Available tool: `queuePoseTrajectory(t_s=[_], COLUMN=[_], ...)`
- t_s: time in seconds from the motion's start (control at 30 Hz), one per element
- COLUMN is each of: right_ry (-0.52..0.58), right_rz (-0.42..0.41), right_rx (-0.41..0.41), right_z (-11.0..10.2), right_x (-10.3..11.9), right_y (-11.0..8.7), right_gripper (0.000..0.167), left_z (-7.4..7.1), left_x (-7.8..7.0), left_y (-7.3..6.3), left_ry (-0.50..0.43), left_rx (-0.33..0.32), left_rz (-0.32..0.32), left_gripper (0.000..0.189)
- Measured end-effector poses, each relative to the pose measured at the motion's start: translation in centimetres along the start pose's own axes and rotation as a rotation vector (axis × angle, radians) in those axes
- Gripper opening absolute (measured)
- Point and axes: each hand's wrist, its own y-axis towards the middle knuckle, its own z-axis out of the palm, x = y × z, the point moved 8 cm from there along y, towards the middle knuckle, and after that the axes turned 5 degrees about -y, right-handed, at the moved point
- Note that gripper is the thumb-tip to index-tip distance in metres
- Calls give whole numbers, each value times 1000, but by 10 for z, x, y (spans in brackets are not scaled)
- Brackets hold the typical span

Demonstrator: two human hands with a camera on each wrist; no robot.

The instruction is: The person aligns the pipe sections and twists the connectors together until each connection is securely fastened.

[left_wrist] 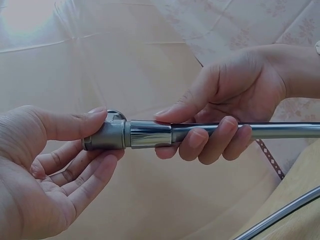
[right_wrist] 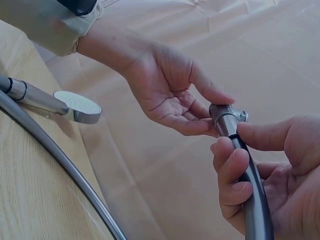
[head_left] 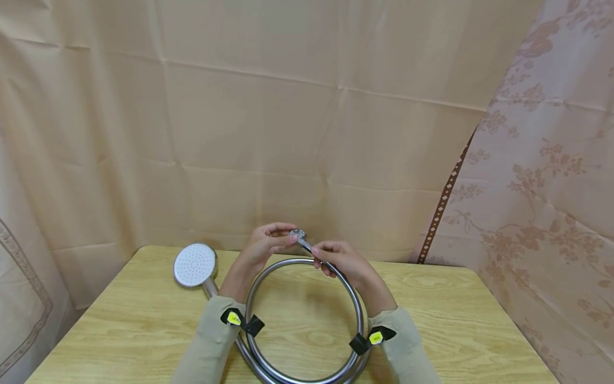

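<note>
Between thumb and fingertips, my left hand (head_left: 259, 248) pinches a grey metal hose fitting (left_wrist: 104, 136) with a small shiny knob on its side. Just behind it, my right hand (head_left: 347, 262) grips the end of a silver shower hose (left_wrist: 280, 130), thumb resting by the chrome collar (left_wrist: 150, 135). Fitting and collar sit end to end in line; how far they are threaded is hidden. Below both hands the rest of the hose loops in coils on the table. A round handheld shower head (head_left: 194, 265) with a white face lies left of my left hand, its handle toward the coils.
The coils rest on a light wood table (head_left: 460, 320). A beige curtain (head_left: 259, 122) hangs behind its far edge, and a floral cloth (head_left: 542, 202) hangs at the right. Black straps with yellow tags are on both sleeves.
</note>
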Motion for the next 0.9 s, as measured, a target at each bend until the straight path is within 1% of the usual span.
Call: queuePoseTrajectory(t_s=[0.13, 0.3, 0.43, 0.73, 0.9], right_ry=[4, 11, 15, 26, 26], right_rz=[4, 7, 7, 7, 5], right_rx=[10, 27, 42, 72, 85], right_z=[1, 3, 4, 5, 6], right_x=[0, 1, 0, -2, -2], right_y=[0, -1, -1, 0, 0], right_gripper=[19, 19, 21, 26, 24], left_z=[0, 1, 1, 0, -1], left_x=[1, 2, 1, 1, 1], left_y=[0, 0, 0, 0, -1], left_ry=[11, 26, 24, 36, 36], left_rx=[2, 16, 18, 28, 30], left_rz=[-6, -9, -10, -7, -10], left_gripper=[23, 30, 32, 24, 26])
